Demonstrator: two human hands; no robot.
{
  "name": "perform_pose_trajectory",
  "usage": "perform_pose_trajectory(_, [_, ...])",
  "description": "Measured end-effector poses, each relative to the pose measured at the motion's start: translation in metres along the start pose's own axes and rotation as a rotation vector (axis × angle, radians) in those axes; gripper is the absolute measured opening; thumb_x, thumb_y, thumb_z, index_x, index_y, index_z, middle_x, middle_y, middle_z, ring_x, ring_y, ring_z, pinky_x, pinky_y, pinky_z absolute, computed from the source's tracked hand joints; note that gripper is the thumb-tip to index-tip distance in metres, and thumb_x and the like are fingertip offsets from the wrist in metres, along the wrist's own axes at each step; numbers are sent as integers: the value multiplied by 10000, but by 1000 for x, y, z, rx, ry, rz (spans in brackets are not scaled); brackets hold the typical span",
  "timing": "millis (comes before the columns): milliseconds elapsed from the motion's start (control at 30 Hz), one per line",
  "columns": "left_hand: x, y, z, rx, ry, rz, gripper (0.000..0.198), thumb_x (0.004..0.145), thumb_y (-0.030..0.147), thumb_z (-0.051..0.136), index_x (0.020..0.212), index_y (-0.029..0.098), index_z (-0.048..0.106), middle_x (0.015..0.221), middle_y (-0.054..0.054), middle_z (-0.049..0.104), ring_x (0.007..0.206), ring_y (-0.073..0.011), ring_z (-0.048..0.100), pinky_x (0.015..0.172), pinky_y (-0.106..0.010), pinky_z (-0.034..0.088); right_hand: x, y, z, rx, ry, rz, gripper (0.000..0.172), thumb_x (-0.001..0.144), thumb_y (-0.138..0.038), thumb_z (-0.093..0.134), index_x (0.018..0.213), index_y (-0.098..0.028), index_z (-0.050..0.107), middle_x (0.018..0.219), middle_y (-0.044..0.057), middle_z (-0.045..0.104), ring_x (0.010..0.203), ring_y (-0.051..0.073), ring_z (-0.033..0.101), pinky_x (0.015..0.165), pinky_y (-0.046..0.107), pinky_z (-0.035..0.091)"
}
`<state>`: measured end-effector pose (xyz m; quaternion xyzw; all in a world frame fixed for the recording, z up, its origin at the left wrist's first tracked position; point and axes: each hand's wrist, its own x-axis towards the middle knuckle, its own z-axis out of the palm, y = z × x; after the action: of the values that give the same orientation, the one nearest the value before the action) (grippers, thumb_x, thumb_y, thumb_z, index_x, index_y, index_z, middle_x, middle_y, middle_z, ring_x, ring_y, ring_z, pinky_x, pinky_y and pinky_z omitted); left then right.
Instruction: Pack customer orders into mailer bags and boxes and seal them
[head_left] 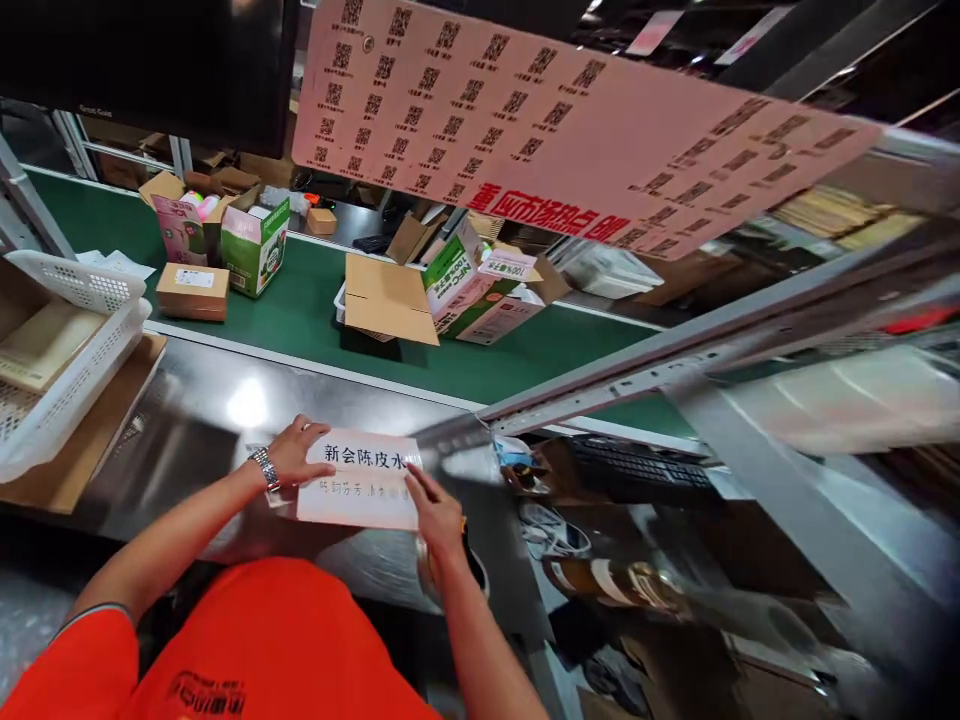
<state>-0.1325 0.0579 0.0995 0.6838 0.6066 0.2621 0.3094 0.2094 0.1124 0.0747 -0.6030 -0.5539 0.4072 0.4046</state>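
A pale pink box with dark Chinese lettering [358, 495] rests on the shiny metal table [202, 400] in front of my body. At its left end is my left hand [301, 455], a metal watch on the wrist, fingers wrapped over the edge. My right hand [437, 508] grips the right end, with fingers on the top face near the last printed character. Beside my right wrist, partly hidden by the forearm, lies a roll of clear wrap or tape [429, 572]. Some clear plastic shows under my left wrist.
A white perforated basket [71, 385] stands at the left. Behind the table, a green conveyor [300, 335] carries a brown carton [193, 292] and opened printed boxes. A metal post [600, 385] slants at right, near a keyboard [637, 470]. A pink code board [570, 130] hangs overhead.
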Motion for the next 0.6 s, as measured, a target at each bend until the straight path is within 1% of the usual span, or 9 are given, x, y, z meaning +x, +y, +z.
perform_pose_trajectory(67, [-7,14,3,78,-13,-55,1015,818,693,912,1655,227,577,1392,-157,626,1191,-339,704,1111,-518,607,32,-4,-2,6,0,-29,682,633,-749,921,1038,-201,916,1220,157,875,1125,358,805,1071,530,633])
perform_pose_trajectory(133, [-11,30,9,169,-24,-73,1051,829,760,875,1691,250,557,1395,-170,631,1188,-359,705,1108,-547,595,63,-10,0,13,46,-65,704,594,-731,927,1032,-180,904,1166,168,878,1050,349,810,1056,541,630])
perform_pose_trajectory(200, [-16,43,18,274,12,-39,930,887,769,820,1666,309,605,1518,-193,600,1358,-422,640,1197,-636,516,89,-16,5,3,151,-99,734,609,-760,884,1031,-160,888,1087,174,876,974,334,803,1024,536,631])
perform_pose_trajectory(267, [-19,52,29,362,57,30,722,968,708,770,1597,365,680,1694,-182,506,1559,-472,483,1275,-721,405,106,-19,10,-8,267,-122,753,673,-806,806,1029,-146,865,1070,186,863,973,325,788,1011,518,624])
perform_pose_trajectory(333, [-22,56,37,409,57,89,579,1037,622,722,1567,390,707,1795,-146,425,1639,-460,400,1297,-720,391,110,-16,12,19,330,-95,769,765,-835,696,1075,-144,831,1128,192,843,1047,318,768,1013,493,615])
perform_pose_trajectory(400, [-23,55,41,428,27,113,533,1075,572,685,1571,377,709,1816,-138,412,1618,-429,453,1286,-655,455,95,-4,13,114,357,-12,769,846,-832,581,1172,-163,773,1207,174,807,1138,303,741,1008,465,615])
perform_pose_trajectory(500, [-23,52,40,449,9,114,540,1086,567,670,1579,351,709,1822,-149,408,1554,-409,544,1269,-604,507,32,27,8,329,378,166,684,833,-815,596,1162,-225,696,1210,114,761,1127,266,741,961,422,636])
perform_pose_trajectory(567, [-22,50,38,461,10,118,541,1087,572,669,1577,348,711,1820,-154,409,1540,-407,563,1268,-610,512,-29,48,2,415,267,298,610,721,-778,760,1012,-248,683,1054,64,762,977,250,754,891,407,650])
perform_pose_trajectory(600, [-22,49,37,464,11,124,538,1082,573,678,1569,347,718,1816,-156,415,1540,-407,564,1267,-613,514,-60,56,-1,420,113,368,581,668,-740,840,941,-249,689,967,49,763,904,251,752,847,405,653])
